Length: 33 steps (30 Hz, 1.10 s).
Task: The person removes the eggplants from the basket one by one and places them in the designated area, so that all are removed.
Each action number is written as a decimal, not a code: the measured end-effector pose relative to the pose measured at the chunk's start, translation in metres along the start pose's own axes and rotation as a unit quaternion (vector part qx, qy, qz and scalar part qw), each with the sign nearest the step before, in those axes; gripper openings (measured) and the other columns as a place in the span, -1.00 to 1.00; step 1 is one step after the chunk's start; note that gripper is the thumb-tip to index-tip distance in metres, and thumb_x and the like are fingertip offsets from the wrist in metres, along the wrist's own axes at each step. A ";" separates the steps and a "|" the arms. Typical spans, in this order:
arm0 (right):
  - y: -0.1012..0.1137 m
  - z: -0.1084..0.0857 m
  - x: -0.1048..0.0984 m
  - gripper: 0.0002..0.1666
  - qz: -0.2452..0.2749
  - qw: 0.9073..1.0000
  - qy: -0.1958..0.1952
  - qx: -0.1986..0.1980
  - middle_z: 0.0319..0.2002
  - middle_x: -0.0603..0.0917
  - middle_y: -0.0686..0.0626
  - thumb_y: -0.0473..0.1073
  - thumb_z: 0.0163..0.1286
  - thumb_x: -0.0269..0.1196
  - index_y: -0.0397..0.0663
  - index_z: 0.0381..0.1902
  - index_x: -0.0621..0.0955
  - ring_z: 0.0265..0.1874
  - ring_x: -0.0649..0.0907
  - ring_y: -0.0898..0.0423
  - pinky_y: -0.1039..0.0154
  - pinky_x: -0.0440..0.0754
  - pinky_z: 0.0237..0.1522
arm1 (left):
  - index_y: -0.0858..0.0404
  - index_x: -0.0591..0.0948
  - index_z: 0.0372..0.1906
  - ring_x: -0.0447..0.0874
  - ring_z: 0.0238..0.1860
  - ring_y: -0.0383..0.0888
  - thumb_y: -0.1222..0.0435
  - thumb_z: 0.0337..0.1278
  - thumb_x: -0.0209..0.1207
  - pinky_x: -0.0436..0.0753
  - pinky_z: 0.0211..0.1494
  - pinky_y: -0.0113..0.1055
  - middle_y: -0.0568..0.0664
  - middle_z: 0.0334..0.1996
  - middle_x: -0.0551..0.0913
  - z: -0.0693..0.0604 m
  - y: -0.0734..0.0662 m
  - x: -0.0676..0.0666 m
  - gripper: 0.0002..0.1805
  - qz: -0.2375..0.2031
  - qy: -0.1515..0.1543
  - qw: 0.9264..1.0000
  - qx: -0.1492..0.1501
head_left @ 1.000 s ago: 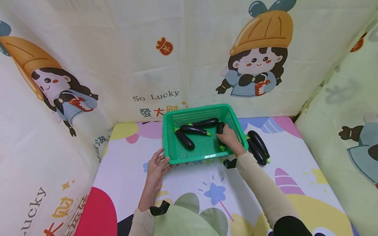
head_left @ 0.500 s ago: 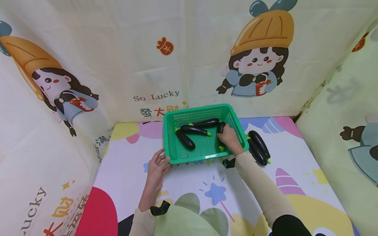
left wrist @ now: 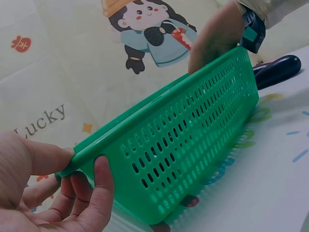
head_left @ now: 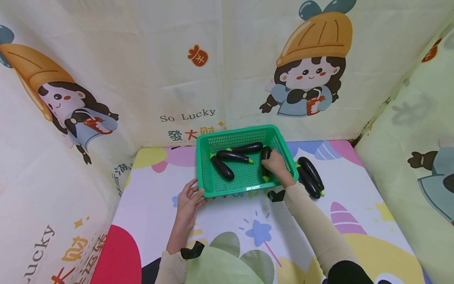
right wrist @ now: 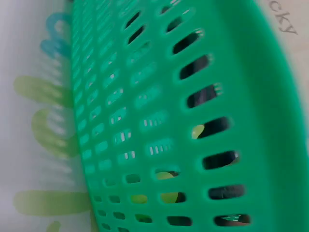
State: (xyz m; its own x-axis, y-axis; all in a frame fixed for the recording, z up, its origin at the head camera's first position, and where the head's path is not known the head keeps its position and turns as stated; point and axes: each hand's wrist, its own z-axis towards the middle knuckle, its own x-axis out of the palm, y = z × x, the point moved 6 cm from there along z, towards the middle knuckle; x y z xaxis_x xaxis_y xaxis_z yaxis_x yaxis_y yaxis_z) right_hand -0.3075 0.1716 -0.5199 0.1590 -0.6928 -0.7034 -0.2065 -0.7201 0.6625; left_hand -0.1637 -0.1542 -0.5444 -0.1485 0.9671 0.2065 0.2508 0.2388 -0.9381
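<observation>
A green perforated plastic basket [head_left: 234,192] stands on the table with several dark purple eggplants inside. At its near left corner my left hand [head_left: 186,203] holds the rim; in the left wrist view the thumb [left wrist: 50,157] lies on top and the fingers curl below. My right hand [head_left: 276,165] reaches over the near right side and grips an eggplant [head_left: 265,152] along the basket's right end. Its green stem end points toward me. The basket wall [right wrist: 193,111] hides this hand in the right wrist view.
Inside the basket, three other eggplants lie apart from the right hand: one at the left [head_left: 222,167], one in the middle [head_left: 234,156], one behind [head_left: 248,148]. Two more eggplants [head_left: 311,175] lie on the patterned tablecloth right of the basket. A printed cloth wall [head_left: 241,86] stands close behind.
Slightly more of the eggplant shows beside my right hand's fingers. The left hand and basket stay in place.
</observation>
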 end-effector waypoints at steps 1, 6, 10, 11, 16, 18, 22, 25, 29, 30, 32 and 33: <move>-0.002 0.000 0.000 -0.19 0.012 1.000 0.004 0.004 0.30 0.47 -0.52 -0.13 0.46 0.15 -0.52 0.46 0.17 0.17 0.57 -0.30 -0.19 0.62 0.22 | 0.17 0.28 0.59 0.75 -0.17 -0.25 0.39 0.50 0.17 0.78 -0.02 -0.33 0.13 0.14 0.48 0.000 0.000 0.000 -0.35 -0.001 0.000 1.000 0.000; -0.008 -0.001 0.001 -0.22 0.070 0.997 0.018 0.024 0.34 0.43 -0.45 -0.12 0.47 0.13 -0.47 0.46 0.20 0.10 0.49 -0.20 -0.19 0.57 0.25 | 0.18 0.28 0.59 0.75 -0.17 -0.24 0.38 0.50 0.17 0.79 -0.04 -0.34 0.14 0.14 0.48 0.000 0.001 -0.001 -0.35 0.000 -0.001 1.000 0.009; -0.007 -0.002 0.001 -0.20 0.106 0.994 0.023 0.032 0.41 0.38 -0.44 -0.13 0.52 0.13 -0.46 0.52 0.15 0.12 0.47 -0.20 -0.17 0.56 0.25 | 0.19 0.28 0.59 0.75 -0.16 -0.23 0.37 0.50 0.17 0.79 -0.05 -0.34 0.13 0.13 0.48 0.000 0.001 -0.001 -0.34 0.001 -0.001 1.000 0.015; -0.007 -0.003 0.000 -0.20 0.113 0.993 0.024 0.036 0.42 0.37 -0.44 -0.13 0.53 0.12 -0.45 0.53 0.14 0.12 0.47 -0.20 -0.16 0.56 0.24 | 0.19 0.27 0.59 0.75 -0.15 -0.23 0.37 0.50 0.18 0.79 -0.05 -0.34 0.13 0.13 0.48 0.000 0.001 -0.001 -0.34 0.001 -0.002 1.000 0.016; -0.005 -0.004 -0.003 -0.19 0.146 0.987 0.034 0.062 0.48 0.33 -0.41 -0.13 0.57 0.10 -0.38 0.58 0.10 0.23 0.49 -0.21 -0.14 0.57 0.27 | 0.17 0.29 0.58 0.74 -0.13 -0.23 0.37 0.51 0.17 0.79 -0.04 -0.33 0.14 0.14 0.47 0.000 0.002 -0.001 -0.36 0.002 -0.004 1.000 0.013; -0.003 -0.004 -0.004 -0.16 0.164 0.983 0.041 0.069 0.53 0.27 -0.40 -0.14 0.59 0.09 -0.35 0.62 0.04 0.34 0.47 -0.23 -0.17 0.56 0.35 | 0.16 0.29 0.58 0.74 -0.12 -0.23 0.37 0.52 0.16 0.79 -0.03 -0.33 0.15 0.15 0.47 0.000 0.002 -0.001 -0.36 0.000 -0.003 1.000 0.010; 0.000 -0.004 -0.007 -0.10 0.199 0.976 0.053 0.072 0.59 0.18 -0.38 -0.15 0.60 0.10 -0.30 0.67 -0.06 0.49 0.41 -0.27 -0.20 0.51 0.44 | 0.15 0.28 0.58 0.74 -0.11 -0.24 0.37 0.52 0.16 0.78 -0.01 -0.33 0.18 0.18 0.46 0.000 0.001 -0.001 -0.36 0.001 -0.001 1.000 0.005; 0.002 -0.005 -0.010 -0.09 0.220 0.971 0.057 0.070 0.59 0.16 -0.38 -0.16 0.59 0.11 -0.29 0.67 -0.06 0.51 0.39 -0.28 -0.20 0.51 0.44 | 0.15 0.28 0.59 0.73 -0.11 -0.24 0.37 0.52 0.16 0.78 -0.01 -0.34 0.20 0.20 0.45 0.001 0.001 -0.001 -0.36 0.004 0.001 1.000 0.007; 0.005 -0.008 -0.014 -0.09 0.236 0.968 0.057 0.064 0.59 0.14 -0.39 -0.18 0.57 0.12 -0.30 0.66 -0.06 0.50 0.38 -0.28 -0.20 0.54 0.41 | 0.16 0.28 0.59 0.74 -0.12 -0.24 0.37 0.52 0.16 0.78 -0.02 -0.34 0.20 0.20 0.45 0.000 0.001 -0.001 -0.36 0.000 0.001 1.000 0.008; 0.006 -0.009 -0.015 -0.09 0.238 0.968 0.056 0.062 0.58 0.14 -0.39 -0.19 0.56 0.12 -0.29 0.66 -0.06 0.49 0.39 -0.28 -0.19 0.55 0.40 | 0.16 0.28 0.58 0.74 -0.12 -0.24 0.38 0.51 0.16 0.78 -0.02 -0.34 0.19 0.19 0.45 0.000 0.001 -0.001 -0.36 -0.002 0.000 1.000 0.009; 0.007 -0.011 -0.018 -0.08 0.247 0.965 0.059 0.060 0.58 0.15 -0.40 -0.20 0.56 0.12 -0.28 0.67 -0.07 0.46 0.41 -0.29 -0.18 0.57 0.39 | 0.18 0.28 0.59 0.74 -0.13 -0.24 0.37 0.50 0.17 0.79 -0.03 -0.34 0.19 0.18 0.46 -0.001 0.001 -0.001 -0.35 -0.003 0.000 1.000 0.015; 0.008 -0.012 -0.019 -0.08 0.251 0.964 0.062 0.057 0.57 0.16 -0.41 -0.20 0.56 0.10 -0.28 0.67 -0.08 0.45 0.42 -0.30 -0.18 0.57 0.38 | 0.19 0.28 0.59 0.74 -0.12 -0.24 0.37 0.50 0.18 0.79 -0.04 -0.34 0.19 0.17 0.46 -0.001 0.001 -0.001 -0.34 -0.002 0.001 1.000 0.018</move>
State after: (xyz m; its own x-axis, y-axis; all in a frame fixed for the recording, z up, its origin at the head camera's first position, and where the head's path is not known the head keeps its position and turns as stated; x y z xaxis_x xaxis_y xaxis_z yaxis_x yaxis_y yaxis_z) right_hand -0.3004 0.1791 -0.4980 0.1239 -0.9572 -0.2617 -0.3911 -0.2895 0.8737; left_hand -0.1625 -0.1545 -0.5452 -0.1485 0.9660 0.2115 0.2153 0.2403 -0.9465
